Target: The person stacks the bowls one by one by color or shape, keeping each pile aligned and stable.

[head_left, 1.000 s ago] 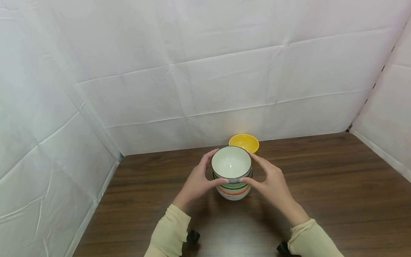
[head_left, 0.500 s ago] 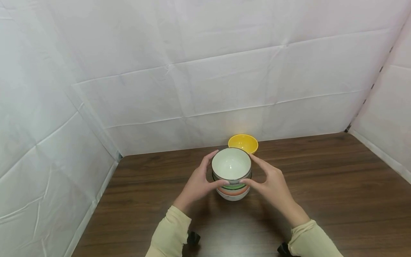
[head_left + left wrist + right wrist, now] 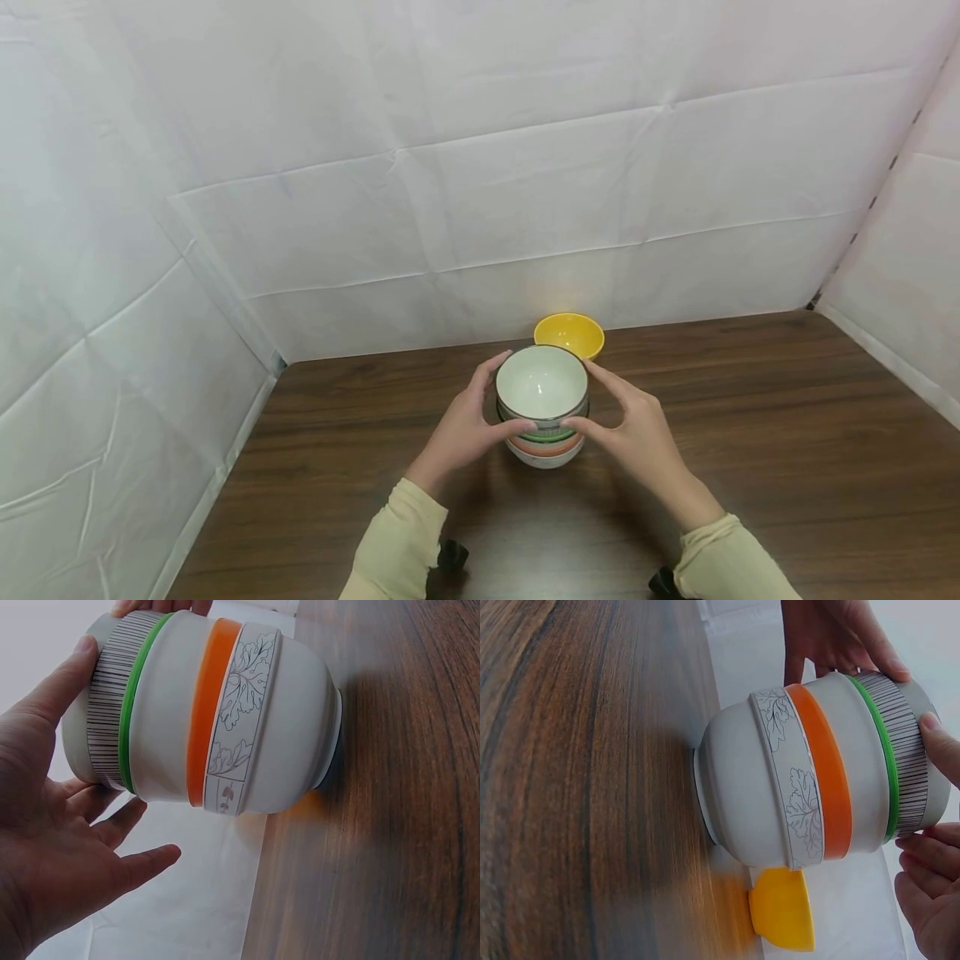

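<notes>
A stack of several bowls stands upright on the wooden table. Topmost is a bowl (image 3: 540,383) with a white inside and a dark rim. My left hand (image 3: 468,421) and right hand (image 3: 633,425) grip it from both sides, thumbs on the near wall and fingers reaching round toward the back. In the left wrist view a black-striped band (image 3: 111,705) runs near the top. Below come a green rim (image 3: 131,697), an orange band (image 3: 213,705) and, at the bottom, a white bowl with leaf drawings (image 3: 296,724). Some far fingers are hidden in the head view.
Behind the stack a yellow bowl (image 3: 570,333) stands near the table's back edge, close to the white sheet wall (image 3: 450,208). White sheets also hang at left and right. Dark wooden tabletop (image 3: 750,417) extends to both sides.
Both hands and the top bowl have come down very slightly onto the stack since a second ago. Over the last half second nothing visibly moves.
</notes>
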The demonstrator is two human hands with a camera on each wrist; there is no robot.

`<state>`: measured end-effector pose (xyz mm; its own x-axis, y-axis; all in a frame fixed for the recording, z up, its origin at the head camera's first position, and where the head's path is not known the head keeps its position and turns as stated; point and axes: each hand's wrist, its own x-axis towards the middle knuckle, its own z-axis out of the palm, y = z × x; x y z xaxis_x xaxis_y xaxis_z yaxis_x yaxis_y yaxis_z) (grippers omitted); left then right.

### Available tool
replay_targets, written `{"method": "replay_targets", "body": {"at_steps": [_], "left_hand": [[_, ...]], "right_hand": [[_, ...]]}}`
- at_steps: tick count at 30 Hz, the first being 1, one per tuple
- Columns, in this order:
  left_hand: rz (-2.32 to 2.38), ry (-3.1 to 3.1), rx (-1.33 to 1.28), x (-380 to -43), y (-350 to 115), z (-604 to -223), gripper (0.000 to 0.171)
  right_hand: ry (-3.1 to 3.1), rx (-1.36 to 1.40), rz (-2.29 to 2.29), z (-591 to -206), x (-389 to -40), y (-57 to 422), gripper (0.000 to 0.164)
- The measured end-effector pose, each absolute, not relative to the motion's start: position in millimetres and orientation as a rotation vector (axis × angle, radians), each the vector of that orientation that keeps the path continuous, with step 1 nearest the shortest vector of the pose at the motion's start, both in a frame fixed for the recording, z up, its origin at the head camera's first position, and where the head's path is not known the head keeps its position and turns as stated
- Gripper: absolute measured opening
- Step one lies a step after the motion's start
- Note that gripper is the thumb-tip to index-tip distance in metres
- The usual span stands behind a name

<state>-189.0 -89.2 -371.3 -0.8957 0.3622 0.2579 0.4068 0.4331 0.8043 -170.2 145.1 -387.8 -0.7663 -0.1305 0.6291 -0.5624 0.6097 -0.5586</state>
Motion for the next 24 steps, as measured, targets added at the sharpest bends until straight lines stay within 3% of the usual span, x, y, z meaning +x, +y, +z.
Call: {"method": "replay_targets", "body": {"at_steps": [24], "left_hand": [[-1.504, -2.624, -0.728, -190.2, -90.5, -363.8, 0.09]], "right_hand": [[-2.339, 0.541, 1.09, -384.6, -171.2, 144.4, 0.078]]}}
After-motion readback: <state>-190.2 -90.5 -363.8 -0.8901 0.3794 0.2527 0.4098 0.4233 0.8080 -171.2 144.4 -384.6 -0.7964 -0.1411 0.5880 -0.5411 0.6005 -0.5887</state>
